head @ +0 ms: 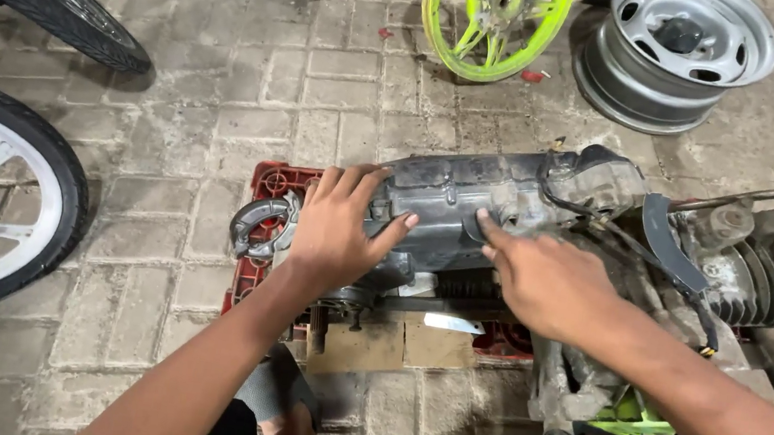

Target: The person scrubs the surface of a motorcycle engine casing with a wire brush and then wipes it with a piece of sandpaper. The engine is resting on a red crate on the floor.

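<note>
Pressing down with both palms here: my left hand (338, 231) lies flat and spread on the left end of the grey engine cover (466, 213), my right hand (546, 281) has fingertips on its middle, neither clenched around anything. It sits mid-frame on a red crate (274, 179), long axis left-right, cylinder end (763, 283) pointing right. Looks heavy, rigid and grimy, so I'd grab the casing edges.
</note>
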